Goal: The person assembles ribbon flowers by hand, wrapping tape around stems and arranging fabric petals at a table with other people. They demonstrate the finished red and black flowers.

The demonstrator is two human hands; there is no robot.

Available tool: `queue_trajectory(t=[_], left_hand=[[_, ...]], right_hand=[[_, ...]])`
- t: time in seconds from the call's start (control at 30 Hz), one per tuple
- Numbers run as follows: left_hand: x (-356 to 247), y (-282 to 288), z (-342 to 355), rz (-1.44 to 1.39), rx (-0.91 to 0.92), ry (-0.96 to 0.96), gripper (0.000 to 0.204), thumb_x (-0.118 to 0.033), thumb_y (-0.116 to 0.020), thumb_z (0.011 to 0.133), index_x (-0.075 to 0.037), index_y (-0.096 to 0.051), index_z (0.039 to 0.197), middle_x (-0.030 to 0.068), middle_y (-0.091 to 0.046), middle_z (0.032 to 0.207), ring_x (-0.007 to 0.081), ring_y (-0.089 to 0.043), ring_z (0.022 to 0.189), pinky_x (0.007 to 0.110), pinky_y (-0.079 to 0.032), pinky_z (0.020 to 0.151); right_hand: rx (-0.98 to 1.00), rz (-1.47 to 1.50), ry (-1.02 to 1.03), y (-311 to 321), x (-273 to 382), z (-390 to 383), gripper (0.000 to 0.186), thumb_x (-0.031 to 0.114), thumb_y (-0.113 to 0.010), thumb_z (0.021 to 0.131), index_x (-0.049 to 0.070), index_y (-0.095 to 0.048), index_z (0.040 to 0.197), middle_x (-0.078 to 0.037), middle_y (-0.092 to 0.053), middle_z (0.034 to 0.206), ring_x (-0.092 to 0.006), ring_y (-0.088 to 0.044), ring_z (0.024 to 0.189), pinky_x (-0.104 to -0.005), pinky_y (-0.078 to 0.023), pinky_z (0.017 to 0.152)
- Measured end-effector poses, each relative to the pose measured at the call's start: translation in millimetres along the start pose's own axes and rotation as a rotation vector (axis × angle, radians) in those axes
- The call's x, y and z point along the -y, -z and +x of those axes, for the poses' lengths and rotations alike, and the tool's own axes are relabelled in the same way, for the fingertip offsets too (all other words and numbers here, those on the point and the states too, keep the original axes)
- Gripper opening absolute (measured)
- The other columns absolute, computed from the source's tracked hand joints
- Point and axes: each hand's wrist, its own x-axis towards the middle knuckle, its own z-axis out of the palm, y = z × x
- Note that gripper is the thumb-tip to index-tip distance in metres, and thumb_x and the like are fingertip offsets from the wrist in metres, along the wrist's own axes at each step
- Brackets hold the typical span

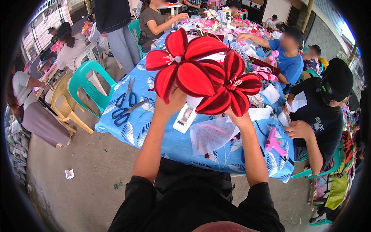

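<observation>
My left hand [171, 102] is closed under a large red fuzzy flower [195, 81] with pale stamens, holding it up over the table; its fingertips are hidden by the petals. Another red flower [241, 87], darker at the petal edges, is raised at the right in my right hand [237, 118], whose fingers are mostly behind it. Beneath the flowers lie a white tape dispenser [181, 123] and a sheet of translucent wrap [208, 137]. Left of my left arm are two pairs of dark-handled scissors [121, 116]. A pink glue gun [274, 141] rests right of my right arm.
The blue leaf-print tablecloth [154, 149] carries craft supplies. A teal chair [89, 79] and a yellow chair [63, 102] stand at the left. A person in black [324, 127] handles white material at the right; others sit or stand around the table, including someone in blue [290, 65].
</observation>
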Motion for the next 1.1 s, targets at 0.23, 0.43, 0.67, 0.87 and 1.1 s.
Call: queue_trajectory(t=[0.23, 0.43, 0.67, 0.87, 1.1], left_hand=[[11, 1, -9, 0.155, 0.051, -0.074, 0.029, -0.003, -0.061, 0.082, 0.001, -0.057, 0.11, 0.0139, -0.064, 0.1, 0.0271, -0.064, 0.09, 0.035, -0.048, 0.078], [6, -9, -15, 0.029, -0.006, 0.04, 0.029, -0.002, -0.06, 0.082, 0.001, -0.057, 0.11, 0.0129, -0.064, 0.102, 0.024, -0.063, 0.089, 0.034, -0.048, 0.078], [-13, -23, -15, -0.248, -0.06, 0.257, 0.031, -0.005, -0.06, 0.084, 0.003, -0.055, 0.113, 0.0111, -0.063, 0.109, 0.0198, -0.061, 0.095, 0.033, -0.047, 0.084], [-19, -26, -15, -0.124, -0.075, 0.295, 0.039, -0.006, -0.059, 0.084, 0.003, -0.051, 0.121, 0.0138, -0.06, 0.115, 0.0222, -0.057, 0.107, 0.034, -0.042, 0.093], [-17, -8, -23, -0.524, -0.016, 0.492, 0.052, -0.005, -0.064, 0.082, 0.003, -0.045, 0.129, 0.0134, -0.052, 0.127, 0.0217, -0.049, 0.117, 0.033, -0.034, 0.102]], right_hand=[[0.009, 0.001, 0.055, 2, -5, 0, 0.056, 0.014, -0.079, 0.069, 0.002, -0.053, 0.117, -0.005, -0.058, 0.11, -0.015, -0.053, 0.1, -0.032, -0.044, 0.088], [-0.008, -0.014, 0.012, -3, 1, -3, 0.056, 0.014, -0.079, 0.069, 0.002, -0.053, 0.117, -0.005, -0.058, 0.111, -0.0155, -0.053, 0.101, -0.0324, -0.044, 0.088], [-0.007, -0.039, 0.089, 7, -25, -7, 0.058, 0.015, -0.079, 0.07, 0.002, -0.052, 0.119, -0.01, -0.056, 0.118, -0.02, -0.054, 0.106, -0.0358, -0.042, 0.092], [-0.028, -0.128, 0.131, 5, -43, -8, 0.068, 0.015, -0.082, 0.068, 0.002, -0.048, 0.125, -0.012, -0.054, 0.124, -0.024, -0.052, 0.112, -0.0376, -0.04, 0.096], [0.041, -0.131, 0.168, -2, -43, -4, 0.06, 0.015, -0.08, 0.07, 0.001, -0.052, 0.122, -0.012, -0.057, 0.121, -0.0254, -0.053, 0.112, -0.0378, -0.04, 0.096]])
